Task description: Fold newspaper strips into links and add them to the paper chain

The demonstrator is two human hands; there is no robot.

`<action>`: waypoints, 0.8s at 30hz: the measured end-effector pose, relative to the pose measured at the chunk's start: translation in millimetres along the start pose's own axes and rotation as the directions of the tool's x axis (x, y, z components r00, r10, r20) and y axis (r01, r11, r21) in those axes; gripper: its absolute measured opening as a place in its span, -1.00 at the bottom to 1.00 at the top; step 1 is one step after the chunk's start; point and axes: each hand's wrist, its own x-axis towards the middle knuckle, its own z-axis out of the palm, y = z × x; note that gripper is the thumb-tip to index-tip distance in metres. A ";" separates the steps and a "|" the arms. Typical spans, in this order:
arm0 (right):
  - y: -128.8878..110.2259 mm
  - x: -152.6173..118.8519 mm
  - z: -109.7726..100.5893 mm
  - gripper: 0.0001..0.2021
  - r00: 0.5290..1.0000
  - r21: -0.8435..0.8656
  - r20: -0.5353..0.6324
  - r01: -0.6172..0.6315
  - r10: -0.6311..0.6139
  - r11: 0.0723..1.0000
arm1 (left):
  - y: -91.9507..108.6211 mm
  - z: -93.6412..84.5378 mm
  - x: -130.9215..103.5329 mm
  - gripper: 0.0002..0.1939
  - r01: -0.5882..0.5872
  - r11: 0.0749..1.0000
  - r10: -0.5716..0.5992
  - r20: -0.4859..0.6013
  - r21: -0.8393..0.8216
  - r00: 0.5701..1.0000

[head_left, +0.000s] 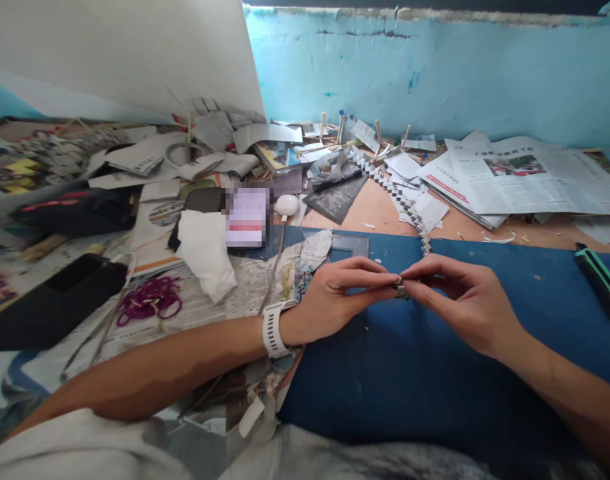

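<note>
A zigzag chain of folded paper strips (407,210), grey and white, runs from the back of the table down to my hands. My left hand (342,293), with a white watch band (273,330) on the wrist, pinches a small folded bit at the near end between thumb and fingertips. From the other side, my right hand (465,303) pinches the same spot, the fingertips of both hands almost meeting. Fingers hide most of this end, and the chain's last stretch passes behind my right fingers. Below the hands lies a dark blue mat (385,387).
A green-and-black utility knife (602,280) lies at the right. Newspapers (529,173) are stacked at the back right. A phone with a blurred screen (247,217), white tissue (207,257), purple cord (152,300) and black pouch (59,300) sit to the left.
</note>
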 end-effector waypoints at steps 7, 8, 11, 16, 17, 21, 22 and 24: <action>6.1 0.9 1.9 -0.83 0.993 0.006 -0.090 0.071 -0.071 0.997 | 2.3 4.2 -2.6 -0.65 0.162 0.976 -0.173 -0.072 -0.147 0.982; 6.4 1.1 1.2 -0.82 0.993 0.012 -0.090 0.073 -0.071 0.997 | 3.1 4.7 -3.0 -0.68 0.155 0.977 -0.166 -0.063 -0.146 0.984; 7.0 0.8 -0.4 -0.80 0.996 0.022 -0.077 0.056 -0.054 0.998 | 5.2 5.3 -3.9 -0.74 0.107 0.983 -0.108 -0.004 -0.148 0.994; 4.2 3.4 -4.5 -0.79 0.996 -0.042 -0.035 0.079 -0.080 0.996 | 2.2 3.8 -3.3 -0.73 0.128 0.976 -0.134 -0.025 -0.179 0.991; 3.6 4.7 -6.0 -0.80 0.994 -0.080 -0.019 0.106 -0.108 0.991 | 0.8 3.4 -2.8 -0.72 0.147 0.970 -0.160 -0.054 -0.194 0.986; 4.9 9.0 -11.9 -0.78 0.933 -0.258 0.112 0.360 -0.342 0.897 | -3.6 2.6 -0.6 -0.74 0.180 0.956 -0.215 -0.136 -0.231 0.967; 5.9 9.4 -13.2 -0.73 0.901 -0.286 0.151 0.434 -0.407 0.854 | -3.9 2.5 -0.2 -0.77 0.175 0.959 -0.209 -0.136 -0.224 0.969; 7.6 9.5 -15.6 -0.60 0.841 -0.313 0.219 0.540 -0.494 0.781 | -3.5 2.5 0.3 -0.82 0.161 0.964 -0.189 -0.119 -0.210 0.975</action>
